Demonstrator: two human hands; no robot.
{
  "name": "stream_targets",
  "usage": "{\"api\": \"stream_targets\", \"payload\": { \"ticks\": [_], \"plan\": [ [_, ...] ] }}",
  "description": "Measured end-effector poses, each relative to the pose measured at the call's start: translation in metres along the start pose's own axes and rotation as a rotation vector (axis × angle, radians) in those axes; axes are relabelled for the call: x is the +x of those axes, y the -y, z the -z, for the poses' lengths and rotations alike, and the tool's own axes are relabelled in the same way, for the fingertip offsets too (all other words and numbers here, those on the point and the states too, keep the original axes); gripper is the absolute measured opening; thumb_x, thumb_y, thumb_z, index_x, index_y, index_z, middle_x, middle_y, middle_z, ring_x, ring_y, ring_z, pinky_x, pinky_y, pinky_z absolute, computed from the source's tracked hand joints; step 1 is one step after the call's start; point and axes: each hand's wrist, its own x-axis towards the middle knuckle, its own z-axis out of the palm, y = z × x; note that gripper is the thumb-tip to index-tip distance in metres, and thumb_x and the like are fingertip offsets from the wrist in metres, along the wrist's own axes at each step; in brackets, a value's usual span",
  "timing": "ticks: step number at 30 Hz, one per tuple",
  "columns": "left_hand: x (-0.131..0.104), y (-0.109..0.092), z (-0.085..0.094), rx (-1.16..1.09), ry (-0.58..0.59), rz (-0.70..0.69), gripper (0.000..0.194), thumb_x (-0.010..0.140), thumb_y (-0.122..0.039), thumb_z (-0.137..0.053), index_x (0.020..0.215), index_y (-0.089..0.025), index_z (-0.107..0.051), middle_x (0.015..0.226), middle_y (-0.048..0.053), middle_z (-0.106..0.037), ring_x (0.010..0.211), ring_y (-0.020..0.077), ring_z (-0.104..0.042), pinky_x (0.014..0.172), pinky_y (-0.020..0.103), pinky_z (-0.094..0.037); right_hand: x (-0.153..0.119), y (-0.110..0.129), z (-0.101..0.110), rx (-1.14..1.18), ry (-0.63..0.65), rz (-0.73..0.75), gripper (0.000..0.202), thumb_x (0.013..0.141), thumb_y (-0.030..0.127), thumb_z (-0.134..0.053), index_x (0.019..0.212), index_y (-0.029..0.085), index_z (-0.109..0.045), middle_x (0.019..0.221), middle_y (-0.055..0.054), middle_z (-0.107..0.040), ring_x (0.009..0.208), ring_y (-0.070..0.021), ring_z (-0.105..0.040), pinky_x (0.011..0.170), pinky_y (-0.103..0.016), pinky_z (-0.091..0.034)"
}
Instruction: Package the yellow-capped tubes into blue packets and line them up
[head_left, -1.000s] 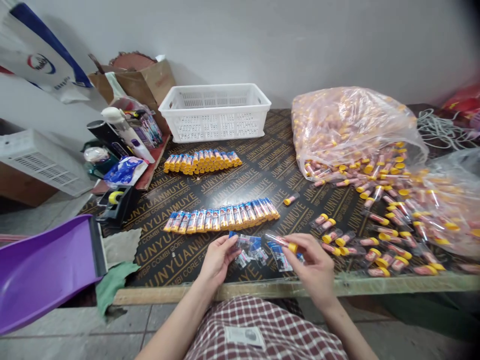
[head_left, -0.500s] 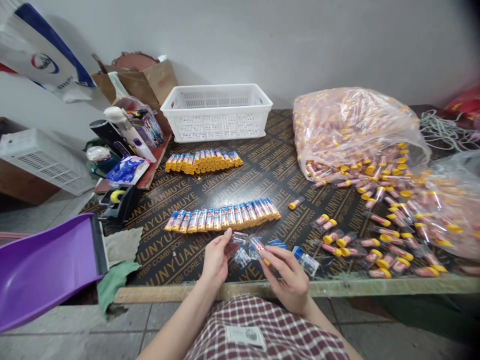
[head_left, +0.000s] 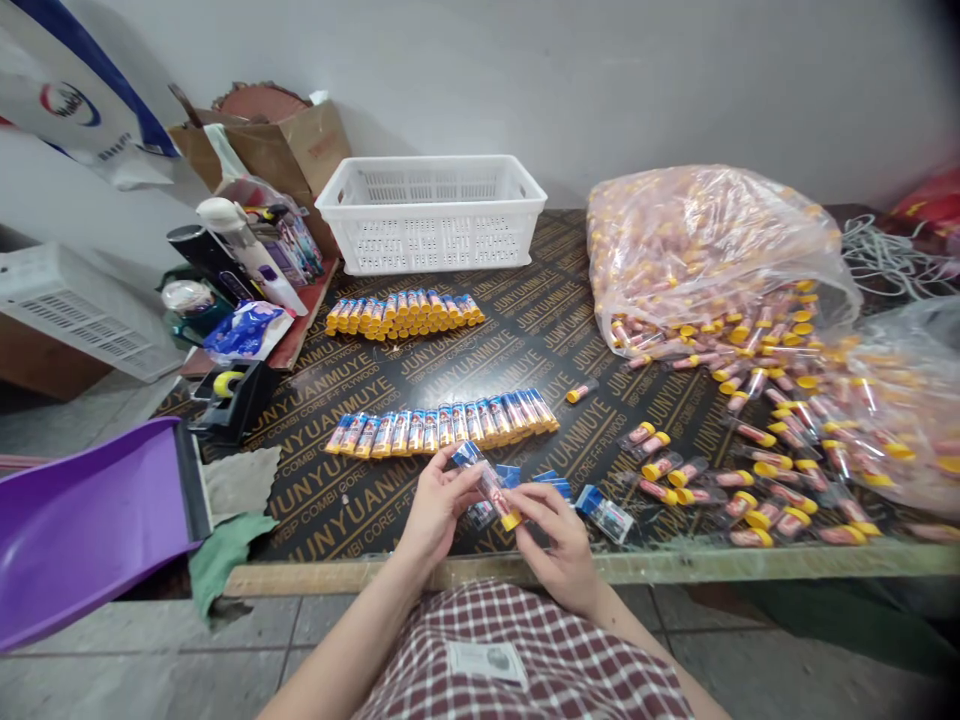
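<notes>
Together, my left hand (head_left: 441, 500) and right hand (head_left: 551, 535) pinch one yellow-capped clear tube (head_left: 493, 490) above the printed plywood surface (head_left: 337, 510).

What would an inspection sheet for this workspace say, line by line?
Surface: dark, lettered tabletop; wooden front edge.
Things: yellow-capped tube in hand; nearby blue-topped packets; two groups of blue-and-yellow tubes; bagged tubes and loose tubes at right.
Clutter: tape dispenser, green cloth, bottles at left.
Hands: left hand and right hand both on the tube.
Cables: pale tangled cord, far right; kind unclear.
Surroundings: grey wall, tiled floor, purple dustpan.
</notes>
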Motion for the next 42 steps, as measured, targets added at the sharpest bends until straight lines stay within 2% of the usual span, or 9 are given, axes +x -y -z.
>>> {"api": "stream_targets", "payload": {
  "ticks": [2, 4, 7, 9, 12, 14, 28, 39, 42],
  "plan": [
    [-0.002, -0.002, 0.0, 0.068, 0.12, 0.071, 0.037, 0.062, -0.029, -0.079, 0.092, -0.013, -0.065, 0.076, 0.005, -0.069, 0.065, 0.0129, -0.063, 0.064, 0.024, -0.05, 0.0, -0.004, 0.0, -0.026, -0.028, -0.015, 0.059, 0.077, 0.006, -0.051, 0.131, 0.031, -0.046, 0.111, -0.007, -0.051, 0.104, -0.0213, -0.055, 0.089, -0.038, -0.051],
    [-0.004, -0.001, 0.0, 0.131, 0.215, 0.127, 0.033, 0.065, -0.034, -0.077, 0.086, -0.009, -0.068, 0.075, 0.007, -0.069, 0.065, 0.0135, -0.062, 0.064, 0.024, -0.05, 0.001, -0.007, 0.001, -0.026, -0.018, -0.029, 0.074, 0.07, 0.007, -0.055, 0.137, 0.03, -0.036, 0.127, -0.009, -0.042, 0.118, -0.0266, -0.047, 0.097, -0.046, -0.045],
    [-0.008, 0.003, -0.002, 0.156, 0.27, 0.163, 0.032, 0.067, -0.037, -0.074, 0.079, -0.008, -0.069, 0.069, 0.006, -0.067, 0.059, 0.0117, -0.059, 0.06, 0.023, -0.048, 0.004, -0.011, 0.003, 0.087, 0.083, -0.047, 0.087, 0.063, 0.006, -0.054, 0.142, 0.028, -0.025, 0.146, -0.009, -0.024, 0.13, -0.0306, -0.035, 0.103, -0.05, -0.039],
    [-0.01, 0.006, -0.003, 0.149, 0.28, 0.18, 0.03, 0.066, -0.036, -0.076, 0.076, -0.008, -0.069, 0.066, 0.005, -0.066, 0.057, 0.0111, -0.058, 0.058, 0.022, -0.047, 0.004, -0.012, 0.004, 0.179, 0.149, -0.059, 0.088, 0.061, 0.004, -0.051, 0.142, 0.027, -0.023, 0.145, -0.009, -0.028, 0.13, -0.029, -0.037, 0.103, -0.047, -0.04],
    [-0.012, 0.009, -0.004, 0.147, 0.255, 0.191, 0.03, 0.063, -0.035, -0.078, 0.073, -0.008, -0.067, 0.064, 0.005, -0.066, 0.055, 0.0116, -0.059, 0.054, 0.022, -0.047, 0.002, -0.014, 0.002, 0.258, 0.16, -0.075, 0.088, 0.06, 0.003, -0.05, 0.14, 0.027, -0.025, 0.137, -0.009, -0.04, 0.126, -0.0261, -0.043, 0.104, -0.043, -0.041],
    [-0.012, 0.01, -0.004, 0.148, 0.237, 0.19, 0.031, 0.062, -0.035, -0.078, 0.074, -0.008, -0.067, 0.064, 0.005, -0.067, 0.055, 0.0118, -0.06, 0.054, 0.021, -0.046, 0.0, -0.014, 0.0, 0.277, 0.133, -0.089, 0.087, 0.059, 0.003, -0.05, 0.14, 0.027, -0.026, 0.135, -0.008, -0.042, 0.124, -0.0257, -0.045, 0.104, -0.043, -0.041],
    [-0.013, 0.013, -0.005, 0.145, 0.191, 0.192, 0.034, 0.061, -0.036, -0.079, 0.077, -0.008, -0.066, 0.066, 0.005, -0.066, 0.054, 0.0105, -0.058, 0.055, 0.022, -0.048, -0.001, -0.013, -0.006, 0.322, 0.063, -0.103, 0.087, 0.059, 0.003, -0.05, 0.14, 0.025, -0.027, 0.134, -0.01, -0.044, 0.12, -0.0256, -0.049, 0.099, -0.041, -0.045],
    [-0.013, 0.007, 0.004, 0.114, 0.095, 0.096, 0.035, 0.058, -0.036, -0.08, 0.074, -0.008, -0.066, 0.062, 0.004, -0.065, 0.054, 0.0114, -0.058, 0.055, 0.023, -0.047, 0.016, -0.011, -0.022, 0.388, 0.087, -0.077, 0.081, 0.066, 0.001, -0.052, 0.139, 0.025, -0.028, 0.136, -0.011, -0.044, 0.122, -0.0257, -0.048, 0.101, -0.042, -0.045],
    [-0.011, -0.001, 0.008, 0.151, 0.078, 0.046, 0.032, 0.059, -0.036, -0.079, 0.073, -0.009, -0.066, 0.062, 0.004, -0.065, 0.054, 0.0109, -0.058, 0.054, 0.023, -0.046, 0.023, -0.01, -0.027, 0.39, 0.109, -0.048, 0.081, 0.069, 0.003, -0.054, 0.14, 0.026, -0.026, 0.138, -0.01, -0.042, 0.123, -0.0253, -0.048, 0.101, -0.043, -0.045]
  ]
}}
